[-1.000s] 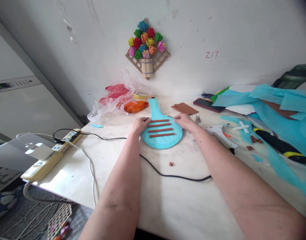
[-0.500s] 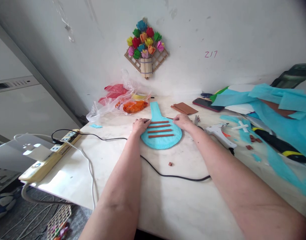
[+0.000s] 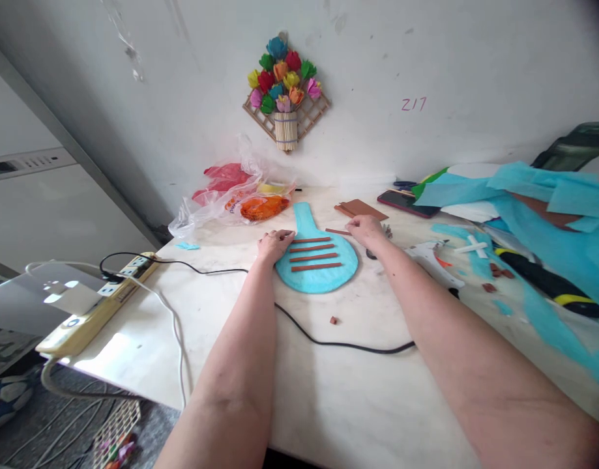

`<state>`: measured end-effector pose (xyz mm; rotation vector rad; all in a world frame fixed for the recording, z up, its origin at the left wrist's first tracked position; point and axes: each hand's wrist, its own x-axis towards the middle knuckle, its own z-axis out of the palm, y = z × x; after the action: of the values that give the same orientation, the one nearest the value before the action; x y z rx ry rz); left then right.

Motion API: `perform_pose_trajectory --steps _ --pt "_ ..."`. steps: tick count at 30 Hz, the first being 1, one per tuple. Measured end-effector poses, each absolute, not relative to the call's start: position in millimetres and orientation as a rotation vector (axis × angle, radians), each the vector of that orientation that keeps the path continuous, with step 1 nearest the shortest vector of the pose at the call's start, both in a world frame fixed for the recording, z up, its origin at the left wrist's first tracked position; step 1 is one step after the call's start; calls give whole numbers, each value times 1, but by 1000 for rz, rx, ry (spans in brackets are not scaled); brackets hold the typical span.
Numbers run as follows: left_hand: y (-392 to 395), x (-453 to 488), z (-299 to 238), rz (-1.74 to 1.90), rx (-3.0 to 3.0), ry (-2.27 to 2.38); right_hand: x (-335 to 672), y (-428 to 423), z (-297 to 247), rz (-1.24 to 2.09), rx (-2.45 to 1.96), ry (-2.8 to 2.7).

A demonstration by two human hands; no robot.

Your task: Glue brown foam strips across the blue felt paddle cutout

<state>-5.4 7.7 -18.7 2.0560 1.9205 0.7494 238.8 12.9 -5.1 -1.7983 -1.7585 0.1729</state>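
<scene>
A light-blue paddle-shaped piece [image 3: 316, 280] lies flat on the table, its handle pointing away from me. Several brown strips [image 3: 313, 258] run across its round part, roughly parallel. My left hand [image 3: 274, 247] grips the left edge of this piece beside the farthest strips, fingers closed. Just off the upper right edge, my right hand [image 3: 365, 229] pinches the right end of another brown strip [image 3: 336, 231]. A folded brown sheet [image 3: 362, 209] lies behind that hand. Under the right wrist, a dark rounded object [image 3: 371, 255] is partly covered.
A white glue gun [image 3: 433, 260] lies to the right, near brown scraps, blue sheets [image 3: 538, 202] and a black-and-yellow tool [image 3: 548, 283]. A black cable [image 3: 328, 343] crosses the table. Plastic bags [image 3: 240, 195] lie at the back left; a power strip [image 3: 103, 303] sits at the left edge.
My right hand has moved a little right, off the paddle-shaped piece's edge, with the loose brown strip showing more. The left hand stays in place. The piece has shifted very slightly toward me.
</scene>
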Motion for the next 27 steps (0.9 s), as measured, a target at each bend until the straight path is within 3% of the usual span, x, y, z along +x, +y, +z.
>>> perform_pose_trajectory --steps 11,27 --pt "12 -20 -29 1150 1725 1722 239 9 1 180 -1863 -1703" --pt "16 -27 -32 1052 1743 1705 224 10 -11 445 -1609 -1871"
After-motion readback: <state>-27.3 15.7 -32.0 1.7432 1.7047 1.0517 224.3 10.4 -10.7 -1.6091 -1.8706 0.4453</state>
